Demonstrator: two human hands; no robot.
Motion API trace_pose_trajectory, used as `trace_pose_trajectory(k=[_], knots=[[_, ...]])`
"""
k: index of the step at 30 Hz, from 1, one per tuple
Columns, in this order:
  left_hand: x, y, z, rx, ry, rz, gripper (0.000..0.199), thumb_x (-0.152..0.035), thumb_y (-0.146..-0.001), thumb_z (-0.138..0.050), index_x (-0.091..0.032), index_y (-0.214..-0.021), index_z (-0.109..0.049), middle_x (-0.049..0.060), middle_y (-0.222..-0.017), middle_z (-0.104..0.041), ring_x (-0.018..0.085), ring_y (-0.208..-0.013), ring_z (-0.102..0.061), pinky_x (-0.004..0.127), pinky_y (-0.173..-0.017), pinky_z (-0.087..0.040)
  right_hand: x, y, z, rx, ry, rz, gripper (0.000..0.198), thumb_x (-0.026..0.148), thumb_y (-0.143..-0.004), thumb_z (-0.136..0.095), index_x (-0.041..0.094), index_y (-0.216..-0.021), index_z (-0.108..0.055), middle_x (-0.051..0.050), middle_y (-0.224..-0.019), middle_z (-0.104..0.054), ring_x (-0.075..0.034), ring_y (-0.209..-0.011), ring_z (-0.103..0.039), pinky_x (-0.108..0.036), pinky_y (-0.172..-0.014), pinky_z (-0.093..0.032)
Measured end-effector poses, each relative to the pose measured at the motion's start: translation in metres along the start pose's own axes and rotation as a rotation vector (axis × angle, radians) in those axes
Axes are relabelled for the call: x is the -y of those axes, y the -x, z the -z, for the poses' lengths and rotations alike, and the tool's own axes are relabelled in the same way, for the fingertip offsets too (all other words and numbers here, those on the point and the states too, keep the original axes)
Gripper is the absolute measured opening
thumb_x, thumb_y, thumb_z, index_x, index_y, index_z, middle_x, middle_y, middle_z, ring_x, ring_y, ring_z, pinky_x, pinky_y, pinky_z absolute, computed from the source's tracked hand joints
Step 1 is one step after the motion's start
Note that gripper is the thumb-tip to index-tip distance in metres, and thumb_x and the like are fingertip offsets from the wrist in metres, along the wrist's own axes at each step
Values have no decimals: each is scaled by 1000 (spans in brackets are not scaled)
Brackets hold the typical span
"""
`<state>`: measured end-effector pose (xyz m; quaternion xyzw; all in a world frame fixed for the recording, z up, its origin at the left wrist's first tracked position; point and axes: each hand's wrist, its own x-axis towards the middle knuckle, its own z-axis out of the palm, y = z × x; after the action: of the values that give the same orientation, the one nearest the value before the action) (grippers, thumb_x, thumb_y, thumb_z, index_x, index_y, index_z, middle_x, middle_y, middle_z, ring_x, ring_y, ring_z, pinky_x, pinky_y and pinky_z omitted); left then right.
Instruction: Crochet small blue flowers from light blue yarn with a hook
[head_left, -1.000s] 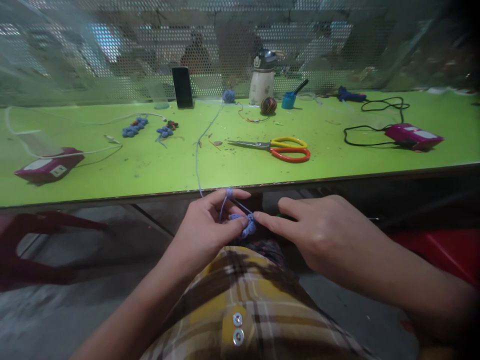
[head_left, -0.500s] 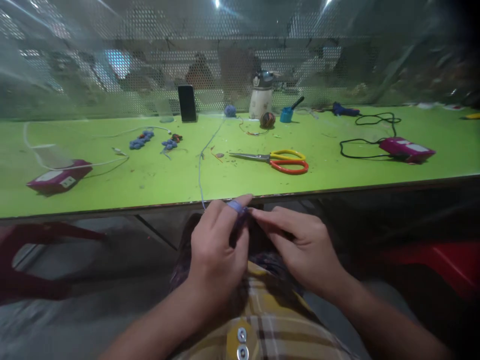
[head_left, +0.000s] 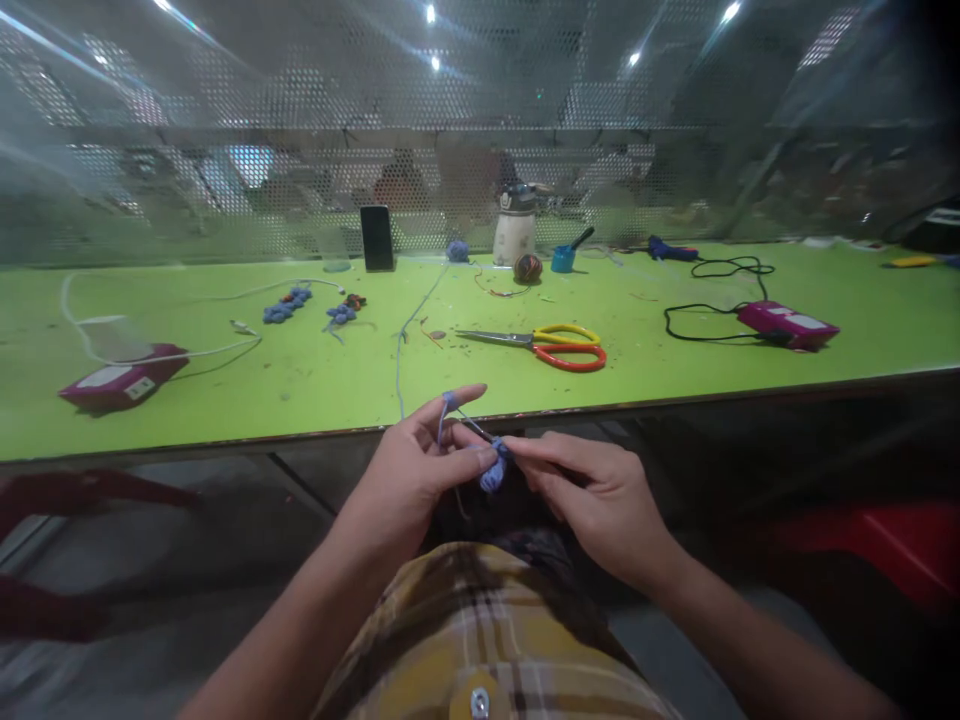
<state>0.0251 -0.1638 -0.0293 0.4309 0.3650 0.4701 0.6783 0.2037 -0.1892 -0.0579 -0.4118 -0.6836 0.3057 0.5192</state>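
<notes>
My left hand (head_left: 420, 475) pinches a small blue crochet piece (head_left: 493, 476) below the table's front edge, with blue yarn (head_left: 405, 330) looped over its raised forefinger. The yarn runs up across the green table (head_left: 315, 375) to a blue yarn ball (head_left: 457, 251) at the back. My right hand (head_left: 592, 490) meets the piece from the right, its fingers closed on a thin dark crochet hook (head_left: 486, 435) whose tip is at the piece.
Scissors with yellow and orange handles (head_left: 551, 342) lie mid-table. Finished blue crochet strips (head_left: 286, 304) lie left of centre. Magenta boxes with cables sit at the left (head_left: 120, 380) and right (head_left: 787, 325). A phone (head_left: 376, 238), a bottle (head_left: 514, 226) and a perforated screen stand behind.
My head tilted up, so the table sits lower in view. The hands drew together, then the left forefinger lifted with the yarn loop and the blue piece shows again between the fingers.
</notes>
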Motion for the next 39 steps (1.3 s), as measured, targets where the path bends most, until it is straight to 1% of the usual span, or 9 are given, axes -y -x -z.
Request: trace_pose_trajectory(k=[4, 7, 10, 15, 19, 22, 27, 32, 39], knots=[[-9, 1, 7, 64, -134, 32, 64, -14, -67, -82, -16, -127, -61, -3, -68, -65, 9, -63, -58, 22, -65, -44, 3, -5, 21, 207, 377, 348, 36, 4, -91, -48, 10, -119, -71, -5, -73, -59, -13, -63, -53, -25, -57, -39], [-15, 2, 9, 76, -254, 16, 49, -15, -70, -80, -16, -117, -67, -3, -66, -63, 10, -64, -57, 23, -64, -43, 11, -7, 32, 339, 618, 407, 40, 6, -91, -45, 10, -125, -67, -5, -73, -55, -15, -58, -46, -27, -52, -31], [-21, 4, 11, 95, -318, 23, 34, -15, -71, -77, -17, -104, -72, -3, -68, -63, 10, -63, -56, 22, -62, -42, 21, -11, 37, 400, 661, 395, 43, 5, -91, -44, 12, -126, -67, -5, -73, -56, -15, -57, -45, -27, -51, -29], [-23, 5, 13, 136, -281, 58, 8, -12, -70, -75, -16, -75, -70, -2, -69, -64, 9, -63, -55, 21, -62, -41, 31, -16, 38, 444, 300, 237, 36, 5, -92, -51, 16, -120, -70, -2, -78, -69, -10, -66, -56, -21, -62, -42], [-16, 4, 13, 141, -215, 50, 14, -8, -67, -75, -15, -68, -63, -4, -66, -61, 8, -62, -53, 20, -62, -41, 27, -13, 33, 391, 96, 32, 34, 8, -88, -57, 20, -114, -75, 0, -76, -71, -9, -63, -55, -19, -57, -41], [-10, 5, 13, 141, -209, 30, 18, -9, -69, -76, -17, -80, -65, -4, -70, -63, 9, -66, -55, 21, -64, -42, 22, -9, 28, 323, -24, -132, 31, 14, -87, -60, 21, -112, -76, 1, -66, -65, -7, -52, -44, -18, -46, -34], [-10, 9, 10, 129, -224, -15, 56, -9, -71, -76, -23, -124, -62, -2, -81, -66, 11, -70, -58, 24, -66, -45, 21, -9, 24, 256, -187, -338, 28, 19, -83, -66, 17, -108, -78, 3, -55, -53, -5, -45, -35, -18, -39, -24], [-10, 12, 8, 79, -198, -49, 64, -9, -69, -77, -21, -130, -60, 0, -84, -66, 13, -72, -58, 25, -67, -46, 18, -11, 21, 260, -347, -486, 32, 28, -80, -71, 15, -109, -78, 2, -54, -51, -5, -43, -34, -18, -38, -20], [-9, 12, 8, 50, -139, -11, 73, -13, -69, -81, -20, -137, -55, 2, -83, -70, 14, -74, -61, 26, -72, -47, 10, -11, 23, 296, -432, -528, 30, 28, -81, -73, 18, -109, -78, 2, -55, -52, -4, -44, -35, -18, -38, -19]])
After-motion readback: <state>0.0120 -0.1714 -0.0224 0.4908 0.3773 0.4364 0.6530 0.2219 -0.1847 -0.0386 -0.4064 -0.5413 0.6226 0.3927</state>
